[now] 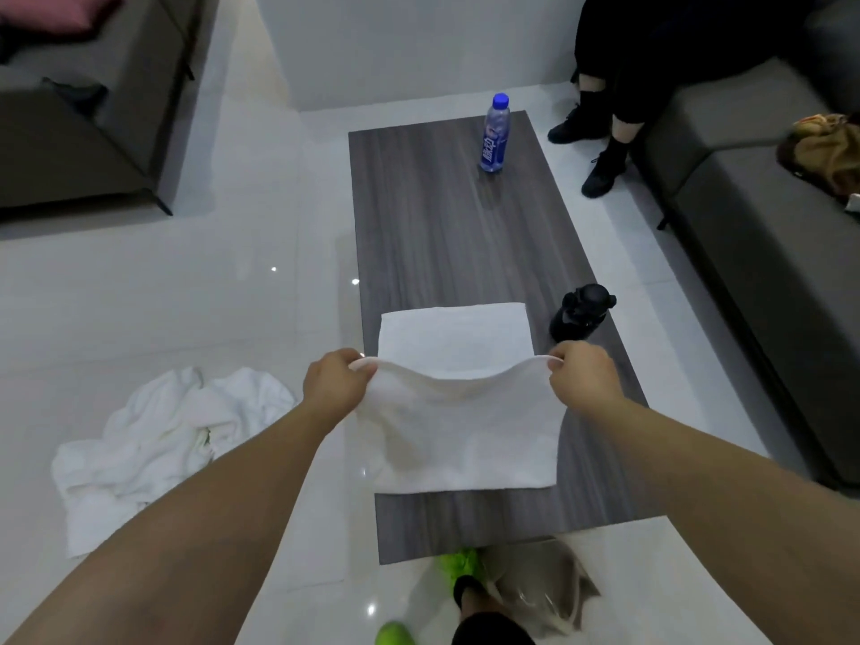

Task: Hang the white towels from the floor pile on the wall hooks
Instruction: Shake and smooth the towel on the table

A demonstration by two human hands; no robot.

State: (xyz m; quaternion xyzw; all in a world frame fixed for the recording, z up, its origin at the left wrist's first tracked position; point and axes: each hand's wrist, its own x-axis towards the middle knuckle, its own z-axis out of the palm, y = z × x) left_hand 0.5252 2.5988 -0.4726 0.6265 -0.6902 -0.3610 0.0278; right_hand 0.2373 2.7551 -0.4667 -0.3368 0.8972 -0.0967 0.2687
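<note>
Both hands up over the table [465, 235]: left hand [337, 381] pinches one top corner of a white towel [460, 430], right hand [584, 377] pinches the other, edge sagging btwn them. Below the grip the towel hangs w/ its bottom edge on the tabletop. Just beyond the grip, a folded towel [453, 328] lies flat. Right of it, near the right hand, a black object [579, 311]. Far end: blue bottle [494, 132] upright. Left of the left arm, towel pile [167, 444] on the floor [186, 295].

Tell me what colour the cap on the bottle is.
Blue; the bottle stands at the table's far end, clearest in the head view.
</note>
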